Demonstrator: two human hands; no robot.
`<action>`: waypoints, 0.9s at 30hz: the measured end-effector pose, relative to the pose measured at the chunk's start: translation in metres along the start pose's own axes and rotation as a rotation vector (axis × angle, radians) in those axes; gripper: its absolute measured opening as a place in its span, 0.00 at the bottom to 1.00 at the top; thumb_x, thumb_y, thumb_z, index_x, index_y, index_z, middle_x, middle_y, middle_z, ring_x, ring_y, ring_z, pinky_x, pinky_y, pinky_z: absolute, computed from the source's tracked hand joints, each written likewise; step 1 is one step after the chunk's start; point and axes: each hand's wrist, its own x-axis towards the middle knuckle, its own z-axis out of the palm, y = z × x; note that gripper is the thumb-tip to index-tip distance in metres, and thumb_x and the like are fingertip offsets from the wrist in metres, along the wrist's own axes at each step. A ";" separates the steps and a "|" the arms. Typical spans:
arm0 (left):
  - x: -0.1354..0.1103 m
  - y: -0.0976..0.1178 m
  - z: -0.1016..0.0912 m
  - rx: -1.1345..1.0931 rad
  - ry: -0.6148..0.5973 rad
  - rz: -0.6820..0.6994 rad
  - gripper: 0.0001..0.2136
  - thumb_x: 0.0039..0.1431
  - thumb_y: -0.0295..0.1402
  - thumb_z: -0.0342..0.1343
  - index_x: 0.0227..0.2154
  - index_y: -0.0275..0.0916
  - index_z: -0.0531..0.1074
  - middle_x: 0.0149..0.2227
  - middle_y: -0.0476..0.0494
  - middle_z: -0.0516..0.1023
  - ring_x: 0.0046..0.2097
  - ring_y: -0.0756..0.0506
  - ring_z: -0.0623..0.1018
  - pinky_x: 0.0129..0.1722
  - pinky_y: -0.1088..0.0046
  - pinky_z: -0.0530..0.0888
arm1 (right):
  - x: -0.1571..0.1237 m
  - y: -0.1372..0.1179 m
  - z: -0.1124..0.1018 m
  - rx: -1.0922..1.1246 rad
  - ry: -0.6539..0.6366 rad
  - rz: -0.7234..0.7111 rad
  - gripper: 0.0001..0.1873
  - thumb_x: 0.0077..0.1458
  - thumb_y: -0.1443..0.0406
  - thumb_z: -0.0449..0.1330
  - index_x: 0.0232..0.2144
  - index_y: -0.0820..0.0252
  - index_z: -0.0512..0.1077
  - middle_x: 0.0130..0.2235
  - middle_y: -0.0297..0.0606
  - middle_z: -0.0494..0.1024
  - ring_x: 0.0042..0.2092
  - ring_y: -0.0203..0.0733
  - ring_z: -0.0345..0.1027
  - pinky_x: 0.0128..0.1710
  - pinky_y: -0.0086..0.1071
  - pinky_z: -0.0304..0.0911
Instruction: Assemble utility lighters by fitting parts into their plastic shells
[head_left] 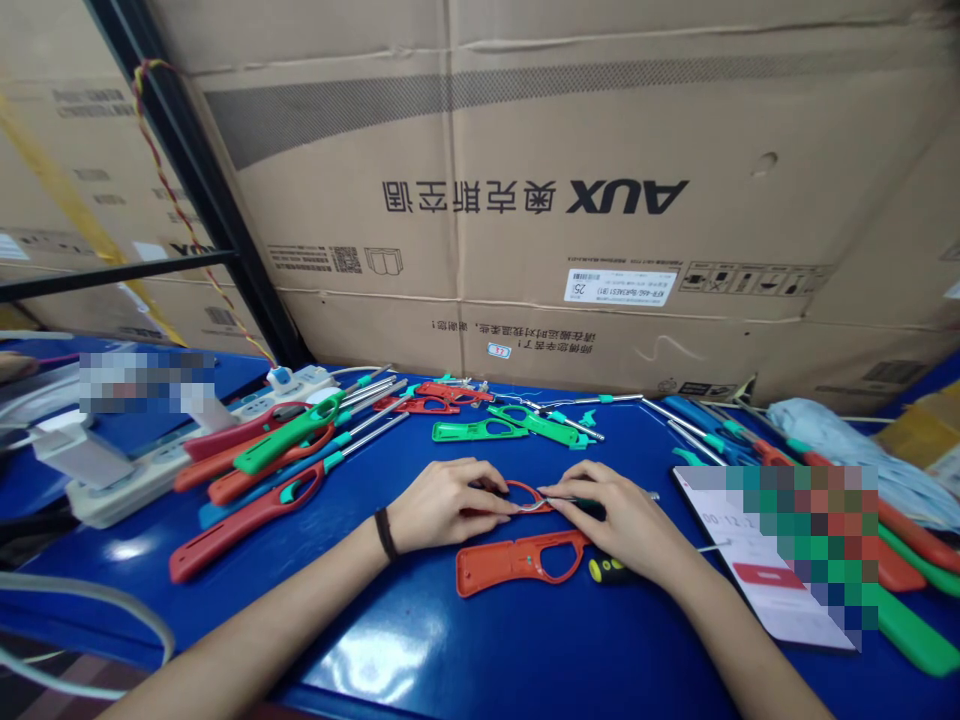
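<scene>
Two grips: your left hand [459, 503] pinches orange looped plastic shell [526, 487], likely steadying it; right hand [611, 512] clasps dark slender tool [589, 506].

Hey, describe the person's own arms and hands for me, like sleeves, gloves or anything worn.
Both forearms show without sleeves, and neither the left hand nor the right hand wears a glove. A thin, dark band circles the left wrist; none shows on the right. I can't make out any markings.
</scene>
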 end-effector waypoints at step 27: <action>-0.003 -0.006 0.001 -0.080 0.019 -0.032 0.08 0.60 0.31 0.55 0.40 0.43 0.78 0.43 0.46 0.76 0.40 0.49 0.77 0.41 0.76 0.74 | 0.002 0.005 -0.004 0.071 -0.011 0.012 0.06 0.58 0.61 0.56 0.37 0.53 0.72 0.40 0.36 0.75 0.42 0.41 0.69 0.42 0.34 0.63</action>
